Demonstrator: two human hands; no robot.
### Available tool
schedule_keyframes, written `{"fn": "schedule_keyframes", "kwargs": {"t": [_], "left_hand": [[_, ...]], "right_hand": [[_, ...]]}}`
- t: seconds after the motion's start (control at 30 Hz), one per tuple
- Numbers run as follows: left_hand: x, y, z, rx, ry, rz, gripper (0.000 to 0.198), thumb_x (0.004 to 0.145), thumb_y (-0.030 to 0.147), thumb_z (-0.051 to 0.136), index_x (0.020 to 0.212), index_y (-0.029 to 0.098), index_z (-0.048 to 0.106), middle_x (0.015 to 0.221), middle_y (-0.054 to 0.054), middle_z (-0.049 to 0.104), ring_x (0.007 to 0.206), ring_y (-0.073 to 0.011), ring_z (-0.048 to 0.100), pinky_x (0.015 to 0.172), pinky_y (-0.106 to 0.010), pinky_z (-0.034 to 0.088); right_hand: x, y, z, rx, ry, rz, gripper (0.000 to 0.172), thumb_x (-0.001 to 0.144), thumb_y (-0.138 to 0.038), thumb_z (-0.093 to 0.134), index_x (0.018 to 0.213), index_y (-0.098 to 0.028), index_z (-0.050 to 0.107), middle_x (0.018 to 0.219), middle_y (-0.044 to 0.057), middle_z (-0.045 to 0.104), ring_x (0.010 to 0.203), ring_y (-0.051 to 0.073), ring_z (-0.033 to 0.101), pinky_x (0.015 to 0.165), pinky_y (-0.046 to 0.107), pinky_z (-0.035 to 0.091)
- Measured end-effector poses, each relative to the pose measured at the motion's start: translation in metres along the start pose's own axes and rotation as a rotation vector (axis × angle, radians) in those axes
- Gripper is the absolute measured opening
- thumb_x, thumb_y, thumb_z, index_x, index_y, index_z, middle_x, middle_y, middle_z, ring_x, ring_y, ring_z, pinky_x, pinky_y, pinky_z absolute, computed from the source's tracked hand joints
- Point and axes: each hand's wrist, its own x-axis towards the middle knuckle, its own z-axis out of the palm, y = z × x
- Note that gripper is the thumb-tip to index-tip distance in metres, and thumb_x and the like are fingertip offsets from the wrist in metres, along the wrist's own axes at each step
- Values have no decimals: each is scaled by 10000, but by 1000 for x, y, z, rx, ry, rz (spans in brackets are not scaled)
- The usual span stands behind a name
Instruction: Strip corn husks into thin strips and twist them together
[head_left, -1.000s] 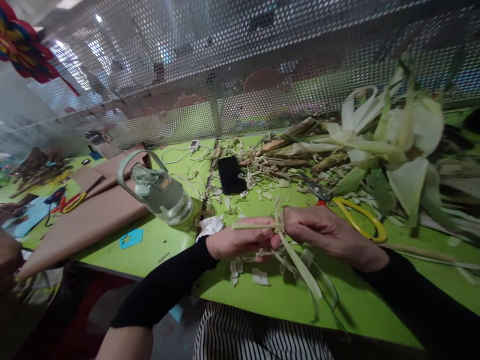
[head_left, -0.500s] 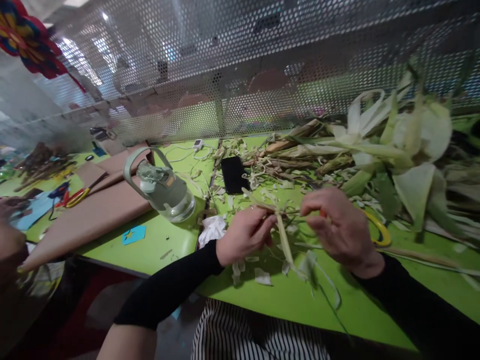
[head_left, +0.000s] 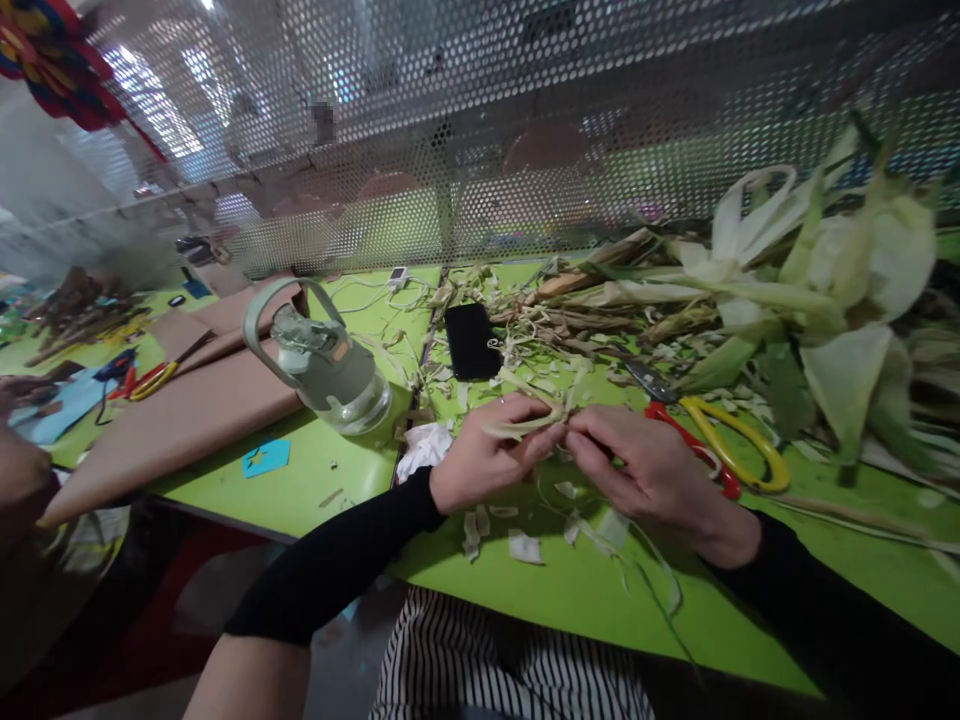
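Pale strips of corn husk [head_left: 517,429] lie across the fingers of my left hand [head_left: 487,452], which is closed on them. My right hand [head_left: 652,468] meets it from the right, thumb and fingertips pinched on the same husk where the strips cross. Just right of that hand lie scissors [head_left: 739,440] with one red and one yellow handle. A black phone [head_left: 472,342] rests flat beyond my left hand. Husk scraps [head_left: 525,547] and thin curled strips are scattered below both hands.
A big pile of corn husks [head_left: 847,300] covers the back right. To the left stand a green water bottle [head_left: 330,375], crumpled tissue [head_left: 426,445], brown paper [head_left: 187,420] and a blue card [head_left: 266,459]. A perforated metal screen [head_left: 450,140] closes the back. Another person's arm [head_left: 22,480] is at far left.
My right hand has moved left, off the scissors' side, and joined the left hand at the husk. The husk strip that hung down now lies across my left fingers.
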Motion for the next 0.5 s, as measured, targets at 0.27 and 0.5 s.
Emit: {"fn": "schedule_keyframes", "kwargs": {"t": [0.27,0.5], "left_hand": [[-2,-2,9,-365,-76,-213,549,884,715,610,924,172,535,615,60,551,447,-60,535,430,-183,438],[2,-8,4,-288,-67,-149,528,893,688,621,919,167,540,629,59,560,469,-90,603,451,-201,490]], "right_hand": [[-3,-3,2,-89,-3,-37,322,1013,-254,451,692,-257,471,573,-17,530,500,145,466,514,311,349],[-3,-2,3,-92,2,-82,359,1026,-209,440,669,-243,440,559,-33,493,483,119,431,505,291,339]]}}
